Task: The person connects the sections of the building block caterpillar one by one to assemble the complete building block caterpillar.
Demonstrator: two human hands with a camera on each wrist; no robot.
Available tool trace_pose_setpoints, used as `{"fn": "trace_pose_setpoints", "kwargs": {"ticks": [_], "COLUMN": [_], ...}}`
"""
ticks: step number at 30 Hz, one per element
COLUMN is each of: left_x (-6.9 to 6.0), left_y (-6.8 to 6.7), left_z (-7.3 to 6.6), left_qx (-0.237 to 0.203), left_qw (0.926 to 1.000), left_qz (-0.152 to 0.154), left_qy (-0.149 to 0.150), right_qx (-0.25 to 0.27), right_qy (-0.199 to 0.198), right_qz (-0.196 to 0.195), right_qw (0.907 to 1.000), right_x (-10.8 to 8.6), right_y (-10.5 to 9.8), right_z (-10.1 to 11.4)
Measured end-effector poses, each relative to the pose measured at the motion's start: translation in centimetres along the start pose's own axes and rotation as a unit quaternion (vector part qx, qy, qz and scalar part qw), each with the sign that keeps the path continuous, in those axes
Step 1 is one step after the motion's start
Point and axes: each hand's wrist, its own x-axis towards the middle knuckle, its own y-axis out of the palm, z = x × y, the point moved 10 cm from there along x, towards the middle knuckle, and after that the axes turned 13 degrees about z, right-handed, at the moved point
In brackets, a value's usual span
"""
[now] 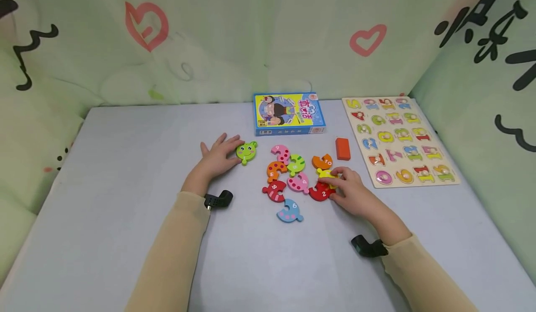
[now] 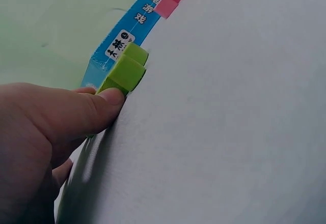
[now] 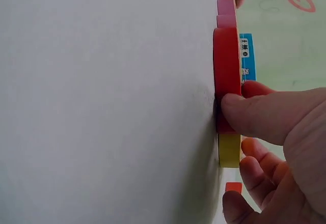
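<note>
My left hand (image 1: 218, 157) pinches a green smiling caterpillar-head puzzle piece (image 1: 246, 152), its thumb against the near side. In the left wrist view the thumb touches the edge of that green piece (image 2: 128, 70). To the right, my right hand (image 1: 349, 191) has its thumb and a finger on a red curved puzzle piece (image 1: 320, 192) marked 2. The right wrist view shows the thumb on the red piece's (image 3: 227, 61) side. Against it lies a yellow piece (image 1: 326, 175), partly hidden by fingers, with an orange piece (image 1: 321, 162) above.
Between the hands lie several numbered curved pieces, among them a blue one (image 1: 290, 212) and a dark red one (image 1: 274, 191). A blue-and-yellow box (image 1: 289, 113) stands at the back. An orange-red block (image 1: 343, 149) and a wooden knobbed puzzle board (image 1: 363, 151) are on the right.
</note>
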Motion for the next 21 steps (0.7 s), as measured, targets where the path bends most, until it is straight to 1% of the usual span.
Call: {"fn": "trace_pose_setpoints", "kwargs": {"ticks": [4,10,14,21], "left_x": [0.02,-0.01,-0.01,-0.01], "left_y": [0.02,0.04,-0.04,-0.05], "left_z": [0.07,-0.09,-0.19,-0.04], "left_qx": [-0.002,-0.006,-0.007,-0.004], "left_qw": [1.0,1.0,1.0,1.0], "left_qz": [0.003,0.006,0.005,0.003], "left_qy": [-0.002,-0.003,-0.004,-0.004], "right_qx": [0.001,0.005,-0.003,-0.027], "right_qy": [0.001,0.019,0.027,0.025], "right_qz": [-0.003,0.008,0.007,-0.007], "right_qw": [1.0,0.9998,0.9996,0.9993], "right_x": [-0.03,-0.06,0.07,0.25], "right_y": [-0.07,0.27,0.39,0.38], "right_z": [-0.03,-0.27,-0.22,0.02]}}
